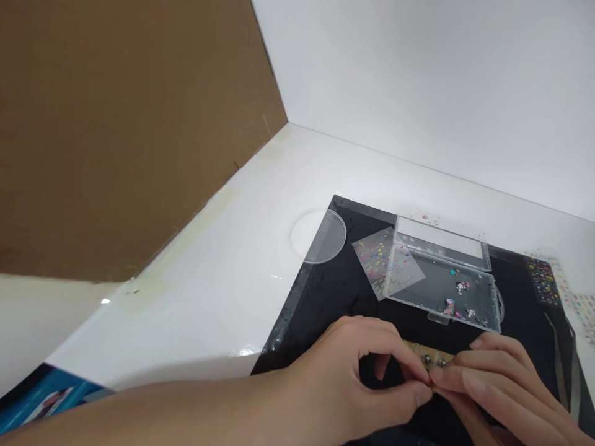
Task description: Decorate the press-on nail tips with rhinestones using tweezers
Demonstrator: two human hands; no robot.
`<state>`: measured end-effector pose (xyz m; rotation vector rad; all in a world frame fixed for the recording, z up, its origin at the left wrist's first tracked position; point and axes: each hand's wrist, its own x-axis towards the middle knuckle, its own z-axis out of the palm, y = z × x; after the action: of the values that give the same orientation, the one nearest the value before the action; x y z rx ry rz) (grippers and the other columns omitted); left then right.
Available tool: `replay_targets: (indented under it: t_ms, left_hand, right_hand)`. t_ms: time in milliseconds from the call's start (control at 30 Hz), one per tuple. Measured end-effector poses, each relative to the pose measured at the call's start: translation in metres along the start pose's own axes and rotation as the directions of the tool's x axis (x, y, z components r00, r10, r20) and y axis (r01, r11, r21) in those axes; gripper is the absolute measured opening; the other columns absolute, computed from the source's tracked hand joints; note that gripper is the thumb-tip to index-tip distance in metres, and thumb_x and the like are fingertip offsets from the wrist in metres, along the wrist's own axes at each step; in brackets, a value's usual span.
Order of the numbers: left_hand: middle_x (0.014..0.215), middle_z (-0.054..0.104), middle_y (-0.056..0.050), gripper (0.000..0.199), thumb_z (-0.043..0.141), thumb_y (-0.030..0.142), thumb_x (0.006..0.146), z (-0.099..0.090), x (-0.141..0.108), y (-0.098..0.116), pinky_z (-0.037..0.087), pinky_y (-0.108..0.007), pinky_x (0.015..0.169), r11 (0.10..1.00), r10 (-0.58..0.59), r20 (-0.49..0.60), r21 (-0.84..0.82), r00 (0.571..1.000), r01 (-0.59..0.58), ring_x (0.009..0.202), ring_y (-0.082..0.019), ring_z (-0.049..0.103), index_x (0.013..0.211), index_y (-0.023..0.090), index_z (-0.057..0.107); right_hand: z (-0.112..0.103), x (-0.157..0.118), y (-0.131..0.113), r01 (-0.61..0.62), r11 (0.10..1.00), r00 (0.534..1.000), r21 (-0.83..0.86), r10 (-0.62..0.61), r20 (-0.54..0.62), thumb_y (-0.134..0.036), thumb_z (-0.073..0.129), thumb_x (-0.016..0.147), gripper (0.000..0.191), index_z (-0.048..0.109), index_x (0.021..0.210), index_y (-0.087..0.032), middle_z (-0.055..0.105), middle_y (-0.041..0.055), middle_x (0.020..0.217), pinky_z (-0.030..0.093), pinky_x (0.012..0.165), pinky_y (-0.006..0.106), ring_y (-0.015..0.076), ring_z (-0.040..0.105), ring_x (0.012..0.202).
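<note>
Over a black mat, a small gold-coloured strip with dark, shiny round pieces on it shows between my hands. My left hand pinches at its near edge with thumb and forefinger. From the other side, my right hand closes its fingers on the strip's right part, and the fingertips of both hands meet. The strip's lower part is covered by fingers. Just beyond it lies an opened clear plastic case with tiny coloured and silvery ornaments inside. A transparent sticker sheet overlaps the case's left side.
A clear round disc straddles the mat's left edge. More sticker sheets lie at the right, above long thin grey pieces. A brown board stands at the left. A blue printed item pokes in at bottom left.
</note>
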<state>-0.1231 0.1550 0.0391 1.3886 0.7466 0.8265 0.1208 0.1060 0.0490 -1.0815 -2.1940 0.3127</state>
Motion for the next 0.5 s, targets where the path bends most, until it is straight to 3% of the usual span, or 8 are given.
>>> replay_targets:
  t_ms: [100, 200, 367, 400, 433, 467, 500]
  left_hand:
    - [0.081, 0.078, 0.003, 0.009, 0.087, 0.017, 0.085, -0.001, 0.0, 0.0, 0.049, -0.022, 0.071, 0.999, 0.039, 0.006, 0.029, 0.999, -0.04, 0.069, -0.009, 0.059, 0.092, 0.021, 0.082]
    - [0.084, 0.079, 0.003, 0.009, 0.088, 0.019, 0.087, -0.002, 0.0, 0.0, 0.05, -0.024, 0.076, 0.99, 0.116, -0.001, 0.081, 0.993, -0.116, 0.072, -0.009, 0.063, 0.092, 0.021, 0.081]
    - [0.083, 0.079, 0.002, 0.006, 0.085, 0.02, 0.091, -0.002, 0.0, -0.002, 0.05, -0.024, 0.075, 0.974, 0.192, 0.003, 0.126, 0.981, -0.19, 0.071, -0.009, 0.066, 0.091, 0.02, 0.079]
    - [0.082, 0.078, 0.002, 0.006, 0.084, 0.02, 0.092, -0.002, 0.0, -0.003, 0.05, -0.024, 0.074, 0.971, 0.202, 0.003, 0.133, 0.979, -0.2, 0.071, -0.009, 0.066, 0.09, 0.02, 0.078]
    - [0.081, 0.077, 0.003, 0.006, 0.083, 0.02, 0.093, -0.002, 0.0, -0.003, 0.049, -0.024, 0.073, 0.967, 0.214, 0.003, 0.142, 0.977, -0.212, 0.07, -0.008, 0.065, 0.089, 0.02, 0.078]
    - [0.081, 0.077, 0.003, 0.007, 0.082, 0.021, 0.094, -0.002, 0.0, -0.003, 0.049, -0.024, 0.073, 0.962, 0.225, 0.004, 0.156, 0.974, -0.223, 0.069, -0.008, 0.065, 0.089, 0.02, 0.077]
    - [0.082, 0.077, 0.003, 0.007, 0.08, 0.022, 0.095, -0.003, 0.0, -0.003, 0.05, -0.024, 0.074, 0.955, 0.242, 0.006, 0.174, 0.97, -0.239, 0.07, -0.008, 0.066, 0.089, 0.02, 0.077]
  right_hand:
    - [0.011, -0.005, -0.001, -0.038, 0.999, 0.994, 0.015, 0.04, -0.102, -0.024, 0.072, 0.1, 0.058, 0.06, 0.155, -0.037, 0.084, -0.0001, 0.092, 0.065, 0.093, 0.039, 0.021, 0.08, 0.079]
    - [0.016, -0.002, -0.003, -0.052, 0.998, 0.99, 0.026, 0.055, -0.126, -0.022, 0.073, 0.099, 0.055, 0.064, 0.15, -0.038, 0.084, -0.0009, 0.089, 0.067, 0.087, 0.037, 0.0201, 0.079, 0.074]
    - [-0.002, 0.029, -0.003, -0.044, 0.999, 0.995, -0.003, 0.044, -0.091, -0.024, 0.066, 0.104, 0.055, 0.057, 0.157, -0.039, 0.084, -0.0041, 0.085, 0.068, 0.079, 0.032, 0.0178, 0.08, 0.068]
    - [-0.008, 0.035, -0.002, 0.001, 1.0, 1.0, 0.012, -0.001, -0.024, -0.022, 0.06, 0.107, 0.054, 0.055, 0.159, -0.038, 0.085, -0.0036, 0.088, 0.068, 0.078, 0.029, 0.0171, 0.081, 0.07]
    - [-0.013, 0.04, -0.001, 0.069, 0.996, 0.987, 0.057, -0.077, 0.141, -0.021, 0.055, 0.109, 0.055, 0.052, 0.162, -0.037, 0.086, -0.0028, 0.095, 0.068, 0.08, 0.028, 0.0174, 0.083, 0.075]
    - [-0.017, 0.044, -0.001, 0.096, 0.992, 0.977, 0.076, -0.109, 0.186, -0.021, 0.055, 0.109, 0.056, 0.05, 0.163, -0.037, 0.086, -0.002, 0.098, 0.069, 0.08, 0.028, 0.0182, 0.083, 0.077]
    - [-0.019, 0.045, -0.001, 0.077, 0.996, 0.985, 0.054, -0.085, 0.147, -0.021, 0.058, 0.108, 0.058, 0.049, 0.163, -0.037, 0.086, -0.0014, 0.097, 0.069, 0.08, 0.03, 0.0192, 0.083, 0.077]
